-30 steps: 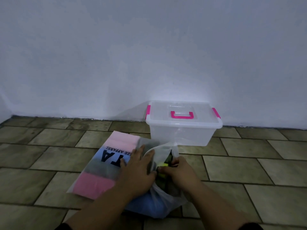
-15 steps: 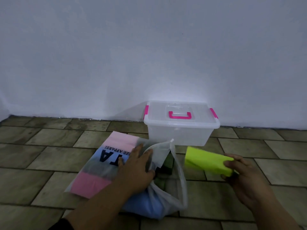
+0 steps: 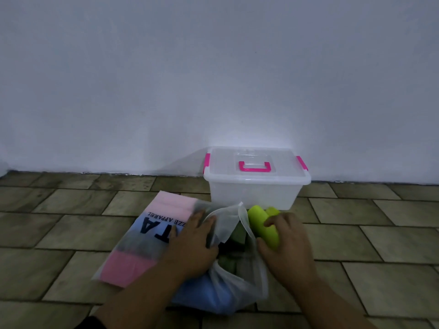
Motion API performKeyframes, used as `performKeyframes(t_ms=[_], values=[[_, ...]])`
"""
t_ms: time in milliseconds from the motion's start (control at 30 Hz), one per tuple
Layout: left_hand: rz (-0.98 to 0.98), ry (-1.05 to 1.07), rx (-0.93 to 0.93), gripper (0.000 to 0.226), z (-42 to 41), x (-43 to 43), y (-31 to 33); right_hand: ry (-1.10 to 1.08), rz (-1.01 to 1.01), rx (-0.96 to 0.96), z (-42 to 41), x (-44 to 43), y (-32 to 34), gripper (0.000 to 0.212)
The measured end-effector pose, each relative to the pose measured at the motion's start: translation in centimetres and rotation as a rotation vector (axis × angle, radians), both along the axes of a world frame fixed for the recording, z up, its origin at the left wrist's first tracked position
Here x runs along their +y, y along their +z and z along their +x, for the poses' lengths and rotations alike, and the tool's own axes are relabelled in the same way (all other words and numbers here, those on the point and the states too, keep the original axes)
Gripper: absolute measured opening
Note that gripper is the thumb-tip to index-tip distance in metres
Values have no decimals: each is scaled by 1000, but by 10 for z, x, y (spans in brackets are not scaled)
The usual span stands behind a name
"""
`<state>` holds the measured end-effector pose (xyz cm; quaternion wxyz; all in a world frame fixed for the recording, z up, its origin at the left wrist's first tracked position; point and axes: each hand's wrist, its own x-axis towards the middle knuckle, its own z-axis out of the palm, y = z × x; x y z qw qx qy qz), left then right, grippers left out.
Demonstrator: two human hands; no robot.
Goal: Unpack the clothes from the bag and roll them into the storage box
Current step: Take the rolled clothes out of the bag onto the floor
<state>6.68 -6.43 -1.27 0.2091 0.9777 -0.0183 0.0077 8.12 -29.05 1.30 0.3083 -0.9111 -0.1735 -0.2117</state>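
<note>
Hands apart: right hand [image 3: 287, 248] grips lime-green cloth roll [image 3: 260, 222], long axis pointing forward, away from its wrist; left hand [image 3: 192, 243] pressed flat on translucent plastic bag [image 3: 133, 236].

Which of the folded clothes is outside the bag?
The bright lime-yellow one, held by the right hand beside the bag; the dull green piece and blue piece lie inside it.

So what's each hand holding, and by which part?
Right hand grips the lime-green garment round its near end. Left hand holds nothing; it lies flat on the bag.
</note>
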Motion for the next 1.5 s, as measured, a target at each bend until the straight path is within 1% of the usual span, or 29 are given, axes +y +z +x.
performKeyframes(t_ms=[67, 100, 167, 267, 333, 433, 467, 533, 633, 700, 800, 833, 867, 900, 967, 1033, 1100, 1167, 1233, 1267, 1300, 1333, 1400, 1433, 1500], values=[[1, -6, -9, 73, 0, -2, 1, 272, -106, 1, 1, 23, 2, 16], [0, -9, -11, 72, -1, -2, 2, 337, -181, 39, 4, 31, -1, 11], [12, -8, -11, 72, -3, -3, 2, 327, -261, 91, 16, 37, -10, 13], [51, 1, 6, 71, -3, -4, 3, 267, -320, 148, 28, 39, -20, 31], [66, 11, 23, 70, -1, -6, 4, 251, -351, 175, 31, 42, -23, 39], [56, 27, 36, 70, 1, -8, 5, 257, -342, 219, 27, 39, -19, 41], [49, 31, 29, 70, 0, -8, 4, 276, -295, 254, 24, 34, -14, 40], [44, 39, 19, 71, 0, -7, 3, 279, -125, 375, 19, 14, -2, 38], [65, 44, 26, 73, 1, -7, 2, 179, 179, 528, 14, -32, 15, 38], [67, 30, 26, 73, 1, -7, 2, 142, 427, 594, 14, -64, 21, 33], [53, 9, 36, 75, 1, -6, 4, 6, 781, 590, 18, -88, 15, 34], [52, 4, 48, 77, 1, -6, 5, -78, 850, 542, 19, -89, 10, 35], [55, -2, 64, 79, 1, -5, 7, -173, 858, 474, 20, -86, 4, 35], [59, -11, 82, 80, 1, -5, 8, -265, 800, 415, 21, -82, -3, 35], [54, -33, 119, 82, 1, -4, 13, -362, 548, 358, 20, -71, -19, 36], [23, -51, 161, 81, -1, -1, 19, -302, 308, 360, 19, -62, -32, 32], [4, -57, 185, 77, -4, 2, 24, -215, 162, 404, 19, -59, -34, 25], [6, -51, 196, 73, -9, 2, 25, -191, 59, 413, 19, -60, -26, 28], [31, -43, 214, 80, -12, -2, 22, -211, 3, 288, 14, -55, -13, 32], [52, -41, 217, 86, -13, -4, 20, -179, 20, 200, 10, -47, -6, 33], [62, -43, 215, 91, -13, -6, 19, -104, 57, 157, 5, -36, 1, 31], [52, -47, 212, 93, -12, -5, 18, 10, 88, 186, 0, -22, 6, 29], [-9, -59, 224, 95, -11, -2, 18, 239, 47, 403, -11, 8, 10, 26], [-30, -67, 228, 97, -12, 0, 18, 315, -6, 504, -13, 20, 8, 29], [-33, -75, 229, 98, -15, 2, 18, 379, -96, 620, -14, 36, 2, 36]])
